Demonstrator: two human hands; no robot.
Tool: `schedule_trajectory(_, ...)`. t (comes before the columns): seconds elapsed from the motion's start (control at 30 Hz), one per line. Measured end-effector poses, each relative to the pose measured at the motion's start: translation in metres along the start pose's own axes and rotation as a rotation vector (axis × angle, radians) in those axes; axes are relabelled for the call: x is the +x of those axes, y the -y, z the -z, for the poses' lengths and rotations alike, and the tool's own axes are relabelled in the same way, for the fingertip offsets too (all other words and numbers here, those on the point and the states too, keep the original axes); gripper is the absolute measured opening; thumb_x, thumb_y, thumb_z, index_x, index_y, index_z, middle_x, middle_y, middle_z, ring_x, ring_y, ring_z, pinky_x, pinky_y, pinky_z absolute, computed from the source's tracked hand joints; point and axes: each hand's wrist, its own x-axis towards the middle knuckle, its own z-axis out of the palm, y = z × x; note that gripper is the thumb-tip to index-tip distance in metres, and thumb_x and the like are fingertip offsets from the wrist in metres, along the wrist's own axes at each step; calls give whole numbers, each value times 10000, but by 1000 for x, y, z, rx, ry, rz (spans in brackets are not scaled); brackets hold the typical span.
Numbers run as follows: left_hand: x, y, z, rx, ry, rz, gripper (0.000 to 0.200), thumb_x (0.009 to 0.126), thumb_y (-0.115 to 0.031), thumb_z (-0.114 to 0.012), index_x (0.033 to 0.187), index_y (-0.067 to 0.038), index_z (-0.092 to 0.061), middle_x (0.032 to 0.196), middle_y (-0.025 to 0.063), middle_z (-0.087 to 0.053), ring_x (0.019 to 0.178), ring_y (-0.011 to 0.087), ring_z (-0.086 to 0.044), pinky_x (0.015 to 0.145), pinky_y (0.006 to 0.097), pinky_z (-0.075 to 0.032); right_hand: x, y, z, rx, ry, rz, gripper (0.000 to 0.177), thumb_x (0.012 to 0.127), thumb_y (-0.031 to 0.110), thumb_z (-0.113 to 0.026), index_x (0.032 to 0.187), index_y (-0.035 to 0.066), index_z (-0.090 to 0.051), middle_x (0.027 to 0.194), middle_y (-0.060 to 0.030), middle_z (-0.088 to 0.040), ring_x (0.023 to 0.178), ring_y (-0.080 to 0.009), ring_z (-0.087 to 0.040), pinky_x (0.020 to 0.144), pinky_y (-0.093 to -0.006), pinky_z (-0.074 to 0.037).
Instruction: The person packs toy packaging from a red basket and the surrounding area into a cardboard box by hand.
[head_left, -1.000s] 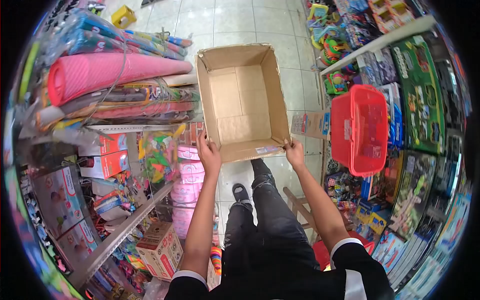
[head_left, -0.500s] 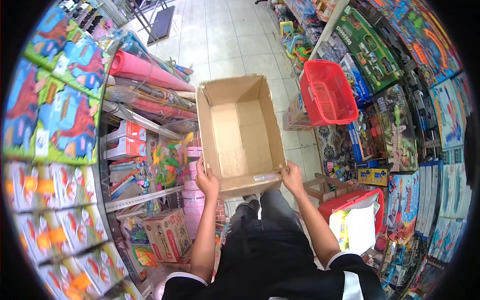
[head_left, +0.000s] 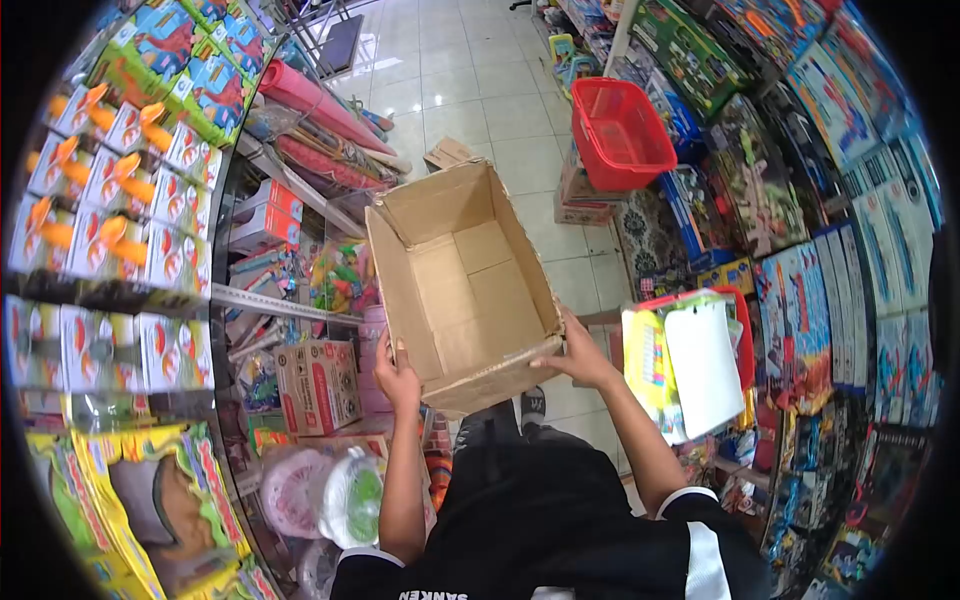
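Box (head_left: 462, 290) is plain matt brown cardboard, kinda rough inside. Basket (head_left: 622, 132) is shiny red plastic, floor (head_left: 470, 70) is glossy pale tile.

Seemingly "SANKEN", white letters on the black shirt (head_left: 540, 520).

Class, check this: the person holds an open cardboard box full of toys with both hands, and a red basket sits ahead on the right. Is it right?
No: the head view shows the cardboard box empty, not full of toys. The left hand and right hand do hold it, with the red basket ahead right.
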Motion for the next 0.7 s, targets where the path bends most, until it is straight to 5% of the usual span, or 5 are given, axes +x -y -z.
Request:
schedule_trajectory(0.3,-93,12,56,-146,110,-56,385,936,-23,-541,1312,50,-503,1115,146,-659,972,155,-628,845,277,-478,-127,35,-18,0,-257,-6,910,654,342,-854,1347,-21,-389,1238,-214,-510,1202,-364,-495,1007,-419,-402)
schedule_trajectory(0.63,-177,-41,136,-307,195,-245,390,945,-26,-516,1325,60,-492,1125,143,-655,946,162,-618,839,280,-473,-279,104,-66,1,-500,-60,848,664,272,-852,1331,-4,-407,1269,-191,-504,1207,-354,-493,1004,-413,-404)
schedule_trajectory(0.7,-197,-68,141,-373,235,-280,388,954,-38,-511,1330,53,-489,1119,141,-656,939,161,-614,829,277,-476,-307,122,-63,-33,-596,64,845,690,264,-837,1357,-2,-392,1313,-188,-479,1250,-335,-466,1036,-404,-376)
